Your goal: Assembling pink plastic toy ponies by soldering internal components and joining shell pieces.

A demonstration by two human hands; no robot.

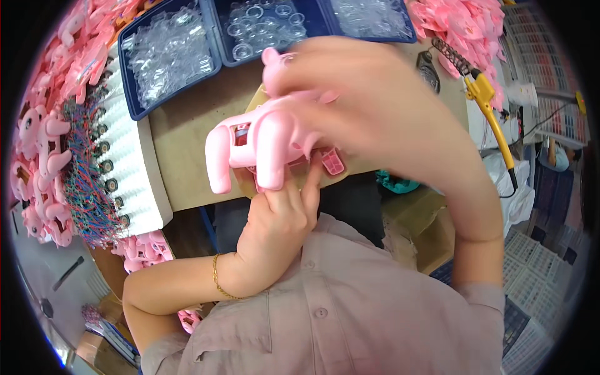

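Observation:
A glossy pink plastic toy animal (272,140) with stubby legs and a square opening in its body is held over the table by my left hand (281,219). The fingers of that hand reach under its legs and lower side, and one finger points up. My right hand (375,103), blurred by motion, lies across the toy's far right side. Its fingers are beside the pink round-eared head (273,72) and partly hidden. Beside the toy, near my left fingertips, lies a small pink ribbed plastic piece (333,161).
Blue trays (219,37) of clear plastic parts stand at the back. At left, a white foam holder (144,162) carries speaker-like parts with coloured wires (87,169). Pink toy bodies (44,169) pile beyond it. A yellow-handled soldering iron (490,115) stands at right.

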